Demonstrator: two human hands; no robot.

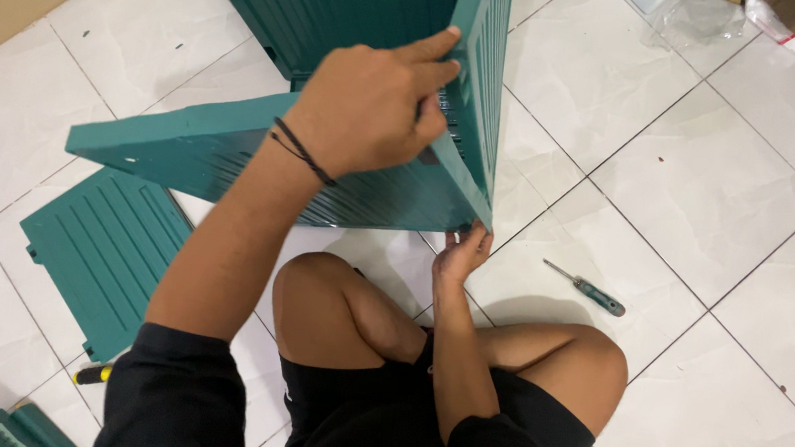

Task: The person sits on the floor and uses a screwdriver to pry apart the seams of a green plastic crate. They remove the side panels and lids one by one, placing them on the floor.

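Observation:
I sit cross-legged on a white tiled floor with teal slatted plastic panels in front of me. My left hand (pixel 374 106) grips the top edge of an upright teal panel (pixel 479 87) that meets a second teal panel (pixel 202 154) at a corner. Lower down, my right hand (pixel 462 253) reaches up under the bottom corner of that joint, its fingers touching the panel's lower edge. A black cord bracelet is on my left wrist.
A screwdriver (pixel 591 290) with a teal handle lies on the tiles to the right of my knee. Another teal slatted panel (pixel 103 250) lies flat at the left. A yellow-handled tool (pixel 93 374) and more teal parts (pixel 10 429) sit bottom left. Clear plastic bags (pixel 722 14) lie top right.

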